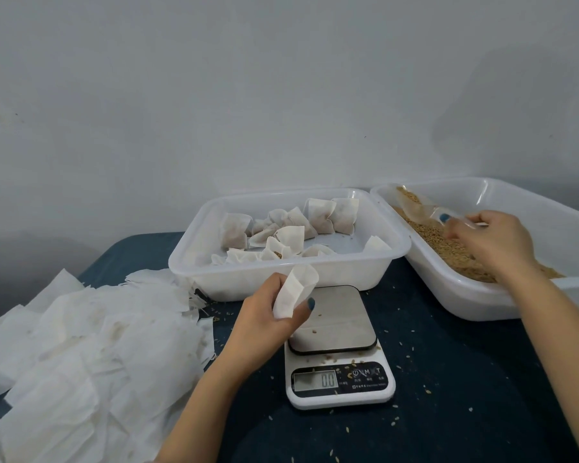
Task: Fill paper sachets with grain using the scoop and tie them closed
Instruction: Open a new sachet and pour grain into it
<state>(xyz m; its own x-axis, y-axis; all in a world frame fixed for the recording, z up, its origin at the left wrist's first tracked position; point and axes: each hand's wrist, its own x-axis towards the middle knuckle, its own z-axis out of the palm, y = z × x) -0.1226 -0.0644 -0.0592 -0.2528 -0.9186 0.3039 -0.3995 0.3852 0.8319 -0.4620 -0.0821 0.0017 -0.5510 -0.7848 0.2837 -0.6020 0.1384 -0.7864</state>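
Sachet (295, 292) pinched in left hand (268, 315) above scale (338, 345).

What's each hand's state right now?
Left hand: closed, pinching a paper sachet.
Right hand: closed, holding the scoop by its handle, over the grain tray.

One view only: a wide-angle camera on the person's head. It faces forward and down across the surface (448, 379) toward the wall (281, 78), which fills the upper half. The left hand (268, 312) and right hand (492, 242) reach in from the bottom edge, near the lens.
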